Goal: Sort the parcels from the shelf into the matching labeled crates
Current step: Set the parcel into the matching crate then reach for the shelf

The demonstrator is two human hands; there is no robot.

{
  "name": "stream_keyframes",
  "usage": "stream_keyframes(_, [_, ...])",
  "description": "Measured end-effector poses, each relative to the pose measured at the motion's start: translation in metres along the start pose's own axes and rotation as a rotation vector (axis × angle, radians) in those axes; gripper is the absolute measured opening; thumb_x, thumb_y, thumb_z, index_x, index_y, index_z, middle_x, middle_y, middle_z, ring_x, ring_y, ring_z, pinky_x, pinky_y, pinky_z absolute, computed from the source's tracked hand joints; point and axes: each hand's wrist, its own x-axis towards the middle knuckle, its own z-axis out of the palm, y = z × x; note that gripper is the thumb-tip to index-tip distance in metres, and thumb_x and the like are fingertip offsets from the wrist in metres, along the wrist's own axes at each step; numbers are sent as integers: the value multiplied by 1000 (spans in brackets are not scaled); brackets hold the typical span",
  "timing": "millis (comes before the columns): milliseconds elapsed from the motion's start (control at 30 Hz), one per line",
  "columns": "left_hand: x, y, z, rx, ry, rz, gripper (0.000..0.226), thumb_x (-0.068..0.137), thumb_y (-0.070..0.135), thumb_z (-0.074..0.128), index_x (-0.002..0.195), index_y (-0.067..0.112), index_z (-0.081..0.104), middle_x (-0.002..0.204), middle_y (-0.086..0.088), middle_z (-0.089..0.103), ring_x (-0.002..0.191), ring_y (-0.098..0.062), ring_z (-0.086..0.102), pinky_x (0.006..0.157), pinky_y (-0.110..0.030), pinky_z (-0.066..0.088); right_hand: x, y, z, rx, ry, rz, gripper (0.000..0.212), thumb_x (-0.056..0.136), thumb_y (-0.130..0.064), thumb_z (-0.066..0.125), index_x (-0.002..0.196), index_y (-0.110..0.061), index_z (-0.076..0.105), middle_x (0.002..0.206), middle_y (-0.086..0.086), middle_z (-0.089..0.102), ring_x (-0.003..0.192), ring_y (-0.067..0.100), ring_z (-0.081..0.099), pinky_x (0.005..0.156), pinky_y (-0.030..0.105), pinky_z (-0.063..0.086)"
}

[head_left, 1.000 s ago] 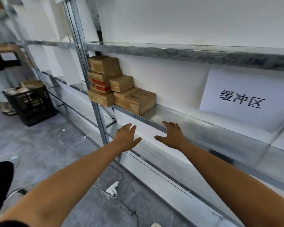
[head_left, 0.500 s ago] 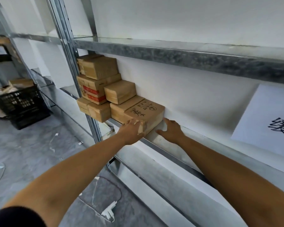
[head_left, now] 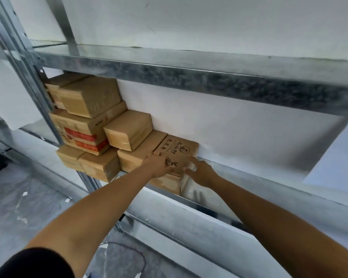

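**Both hands on the printed parcel at the shelf's front edge**

The printed parcel [head_left: 179, 149] lies near the centre of the frame on the metal shelf [head_left: 269, 189], rightmost of the brown boxes. Its long axis runs from the white wall at the back out to the shelf's front lip. Its printed face is turned upward.

The left hand [head_left: 158, 165] lies flat on that top face, fingers straight. The right hand [head_left: 201, 172] touches the parcel's right side with fingers extended, not curled round it.

Just beside it on the left lies a plain parcel [head_left: 135, 159] with a smaller parcel [head_left: 129, 129] on top. Farther left, a red-taped parcel [head_left: 82, 133] sits in a stack by the upright post [head_left: 38, 93]. A white sheet [head_left: 335, 157] hangs at the right edge.
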Motion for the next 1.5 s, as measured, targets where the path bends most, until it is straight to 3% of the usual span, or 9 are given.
stream_keyframes(200, [16,-11,-1,-46,35,32,76,76,68,53,132,19,43,143,-14,36,132,-31,31,107,-43,30,2,-11,19,84,27,101,57,96,-42,43,147,-27,22,142,15,43,124,32,47,104,38,40])
stream_keyframes(433, [6,-3,2,-172,17,22,84,65,71,64,130,22,43,133,-16,37,126,-35,29,106,-46,30,-19,-12,23,341,157,146,52,92,-28,56,139,-20,35,137,9,49,122,26,48,98,35,43])
stream_keyframes(633, [-20,6,16,-571,64,-11,100,59,51,81,139,20,31,131,-12,29,121,-27,38,102,-33,36,-48,-10,35,583,256,175,66,86,-15,66,142,-20,30,134,11,49,118,27,52,88,35,50])
stream_keyframes(767, [-33,7,19,-644,96,10,115,57,47,84,146,32,12,137,-12,25,130,-30,30,104,-40,35,-65,-14,42,647,332,156,75,84,-11,67,144,-25,25,134,7,48,112,22,53,87,34,52])
stream_keyframes(867, [-49,10,14,-627,125,65,121,61,45,82,148,28,0,149,-9,20,139,-30,19,111,-43,24,-79,-20,38,706,444,162,75,87,-14,64,147,-26,21,132,6,47,106,16,51,82,26,48])
stream_keyframes(1100, [-71,16,-7,-878,132,136,97,69,44,76,145,21,20,143,-5,29,132,-23,33,103,-37,36,-110,-22,12,836,563,200,49,89,-25,60,135,-22,43,124,6,48,106,21,54,76,26,49])
stream_keyframes(1200, [-73,20,-10,-964,71,202,86,72,50,71,141,26,27,138,-4,36,125,-22,41,98,-35,39,-130,-25,-1,944,622,195,25,94,-29,51,117,-22,50,114,-2,55,112,23,53,90,37,45])
stream_keyframes(1367, [-84,34,-19,-1044,45,371,81,61,72,56,130,34,33,131,4,43,118,-13,44,96,-32,42,-157,-19,-10,1039,661,283,51,93,-51,36,120,-11,54,120,1,58,111,23,54,100,44,41])
stream_keyframes(1500, [-97,48,-31,-1214,-90,437,43,88,60,40,118,30,33,103,16,50,97,-5,50,85,-26,39,-179,-11,-15,1108,722,313,50,93,-55,29,112,-15,54,119,8,58,110,29,56,98,47,44])
